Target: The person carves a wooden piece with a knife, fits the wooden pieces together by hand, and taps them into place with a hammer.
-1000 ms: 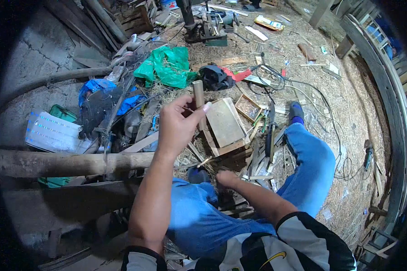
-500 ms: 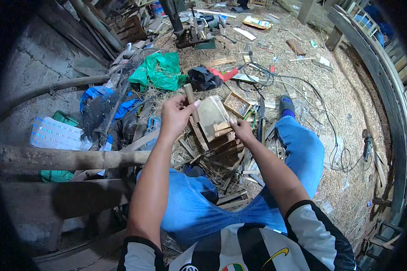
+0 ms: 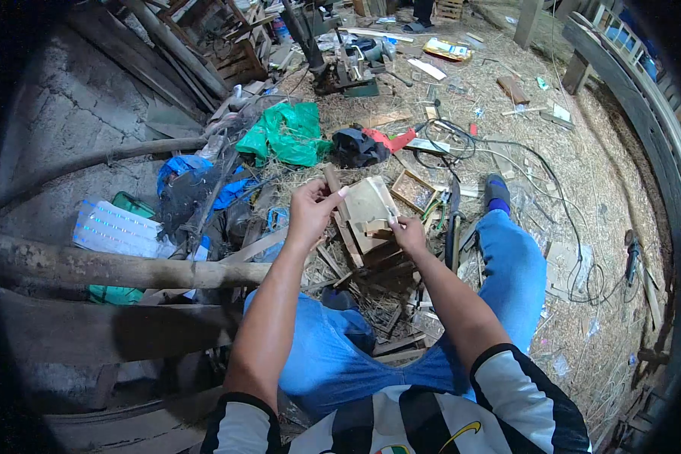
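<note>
My left hand (image 3: 310,210) is closed, thumb and fingers pinching a narrow wooden stick (image 3: 331,180) whose upper end sticks up past the fingers. My right hand (image 3: 408,234) pinches the edge of a small wooden block (image 3: 377,226). Between the hands lies a pale, flat board (image 3: 369,198), with the block at its lower right side. Wooden pieces below it are partly in shadow, and I cannot make out how they join.
A shallow wooden box (image 3: 414,190) sits beyond my right hand. Farther off lie a green plastic bag (image 3: 291,132), a black bag (image 3: 356,147) and looping cables (image 3: 537,155). A thick pole (image 3: 129,261) crosses at left; straw and scraps cover the ground.
The view has shifted, so the surroundings appear farther right and slightly lower. Both hands keep their pinches on the wood. The small block at my right hand appears turned.
</note>
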`<state>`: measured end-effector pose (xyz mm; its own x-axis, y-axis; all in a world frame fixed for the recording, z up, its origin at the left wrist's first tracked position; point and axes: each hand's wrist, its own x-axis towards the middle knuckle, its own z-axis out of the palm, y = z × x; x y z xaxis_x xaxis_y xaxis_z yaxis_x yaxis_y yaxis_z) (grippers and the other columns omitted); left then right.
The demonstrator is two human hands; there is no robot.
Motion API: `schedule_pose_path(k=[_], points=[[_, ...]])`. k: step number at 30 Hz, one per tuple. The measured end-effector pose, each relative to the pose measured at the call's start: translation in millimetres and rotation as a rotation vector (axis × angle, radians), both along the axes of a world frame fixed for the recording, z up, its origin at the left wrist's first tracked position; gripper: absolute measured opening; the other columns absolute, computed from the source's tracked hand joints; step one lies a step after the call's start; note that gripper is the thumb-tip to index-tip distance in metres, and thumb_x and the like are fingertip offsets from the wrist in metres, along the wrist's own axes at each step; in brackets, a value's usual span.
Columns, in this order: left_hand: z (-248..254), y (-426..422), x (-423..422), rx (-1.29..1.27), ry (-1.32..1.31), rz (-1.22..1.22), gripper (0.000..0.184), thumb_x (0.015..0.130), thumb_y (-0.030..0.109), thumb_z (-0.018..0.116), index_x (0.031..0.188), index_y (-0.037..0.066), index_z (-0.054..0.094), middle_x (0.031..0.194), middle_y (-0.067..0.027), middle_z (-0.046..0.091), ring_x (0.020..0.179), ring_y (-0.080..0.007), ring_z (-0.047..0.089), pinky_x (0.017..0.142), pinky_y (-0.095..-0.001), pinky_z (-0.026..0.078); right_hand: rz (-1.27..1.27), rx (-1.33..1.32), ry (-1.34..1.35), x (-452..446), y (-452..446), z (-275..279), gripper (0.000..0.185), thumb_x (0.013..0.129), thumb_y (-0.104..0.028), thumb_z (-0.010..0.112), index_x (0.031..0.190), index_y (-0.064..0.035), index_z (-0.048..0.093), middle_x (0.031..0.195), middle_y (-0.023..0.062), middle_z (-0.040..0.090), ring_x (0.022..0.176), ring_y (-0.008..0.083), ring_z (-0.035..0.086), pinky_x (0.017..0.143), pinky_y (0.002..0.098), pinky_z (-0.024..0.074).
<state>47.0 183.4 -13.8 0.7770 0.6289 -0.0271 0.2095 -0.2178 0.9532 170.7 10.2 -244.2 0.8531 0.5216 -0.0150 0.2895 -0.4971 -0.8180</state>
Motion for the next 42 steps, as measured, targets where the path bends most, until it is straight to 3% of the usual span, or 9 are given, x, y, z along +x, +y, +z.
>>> schedule_pose_path(k=[8, 14, 20, 24, 27, 32, 34, 36, 42], points=[[-16, 7, 1, -0.078, -0.119, 0.023, 0.020, 0.088, 0.014, 0.076, 0.100, 0.000, 0.068, 0.079, -0.0010, 0.067, 0.066, -0.0059, 0.060, 0.056, -0.0237, 0.048, -0.019, 0.051, 0.184, 17, 8, 16, 0.040, 0.089, -0.041, 0.067, 0.097, -0.0027, 0.075, 0.088, 0.0233, 0.072, 0.084, 0.0385, 0.071, 0.077, 0.0440, 0.0532], [-10, 4, 2, 0.141, -0.193, 0.013, 0.019, 0.085, 0.013, 0.079, 0.093, -0.001, 0.069, 0.080, -0.0053, 0.070, 0.066, -0.0087, 0.063, 0.056, -0.0273, 0.050, -0.084, 0.305, 0.414, 21, 13, -13, 0.027, 0.086, -0.021, 0.072, 0.105, -0.0018, 0.072, 0.082, 0.0128, 0.070, 0.073, 0.0198, 0.064, 0.068, 0.0372, 0.0512], [-7, -4, -2, 0.394, -0.228, 0.076, 0.019, 0.082, 0.013, 0.080, 0.091, 0.000, 0.069, 0.077, -0.0092, 0.069, 0.064, -0.0149, 0.065, 0.059, -0.0295, 0.051, -0.111, 0.327, 0.399, 20, 8, -26, 0.031, 0.082, -0.017, 0.077, 0.104, 0.0026, 0.066, 0.080, 0.0081, 0.065, 0.074, 0.0160, 0.062, 0.069, 0.0324, 0.0516], [0, -7, -3, 0.410, -0.238, 0.090, 0.022, 0.082, 0.015, 0.081, 0.093, 0.000, 0.069, 0.078, -0.0093, 0.068, 0.066, -0.0129, 0.065, 0.058, -0.0292, 0.050, -0.019, 0.214, 0.467, 3, -6, 46, 0.037, 0.077, -0.022, 0.083, 0.099, 0.0028, 0.067, 0.082, 0.0115, 0.068, 0.079, 0.0208, 0.068, 0.071, 0.0339, 0.0536], [10, -10, -3, 0.279, -0.134, 0.083, 0.022, 0.083, 0.015, 0.081, 0.096, 0.001, 0.069, 0.079, -0.0046, 0.068, 0.071, -0.0101, 0.064, 0.061, -0.0282, 0.050, 0.127, 0.002, 0.156, 6, -7, 32, 0.042, 0.075, -0.015, 0.085, 0.106, 0.0039, 0.066, 0.085, 0.0093, 0.070, 0.065, 0.0169, 0.067, 0.065, 0.0326, 0.0554], [16, -2, -4, -0.492, -0.342, 0.083, 0.027, 0.088, 0.023, 0.080, 0.105, 0.005, 0.069, 0.088, 0.0057, 0.064, 0.073, -0.0069, 0.060, 0.068, -0.0245, 0.047, 0.099, 0.078, 0.224, 13, 1, -12, 0.039, 0.079, -0.019, 0.083, 0.106, 0.0052, 0.069, 0.081, 0.0097, 0.072, 0.065, 0.0165, 0.069, 0.061, 0.0311, 0.0547], [13, 1, -5, -0.502, -0.357, 0.077, 0.030, 0.088, 0.030, 0.079, 0.105, 0.007, 0.068, 0.089, 0.0056, 0.062, 0.070, -0.0061, 0.058, 0.065, -0.0241, 0.048, 0.074, 0.136, 0.222, 12, 5, -3, 0.037, 0.082, -0.021, 0.081, 0.105, 0.0055, 0.069, 0.081, 0.0095, 0.072, 0.065, 0.0159, 0.069, 0.059, 0.0303, 0.0542], [12, 3, -8, -0.518, -0.337, 0.066, 0.029, 0.089, 0.033, 0.078, 0.101, 0.009, 0.066, 0.085, 0.0058, 0.060, 0.069, -0.0053, 0.057, 0.061, -0.0249, 0.050, -0.013, 0.214, 0.320, 14, 7, 13, 0.038, 0.082, -0.031, 0.077, 0.097, 0.0039, 0.074, 0.076, 0.0206, 0.071, 0.076, 0.0257, 0.071, 0.073, 0.0384, 0.0544], [11, 2, -6, -0.575, -0.322, 0.061, 0.031, 0.089, 0.039, 0.077, 0.096, 0.012, 0.063, 0.080, 0.0061, 0.058, 0.067, -0.0054, 0.057, 0.059, -0.0259, 0.051, -0.108, 0.422, 0.639, 12, 15, 84, 0.048, 0.097, -0.041, 0.064, 0.083, 0.0049, 0.069, 0.063, 0.0072, 0.061, 0.048, 0.0131, 0.058, 0.043, 0.0268, 0.0437]])
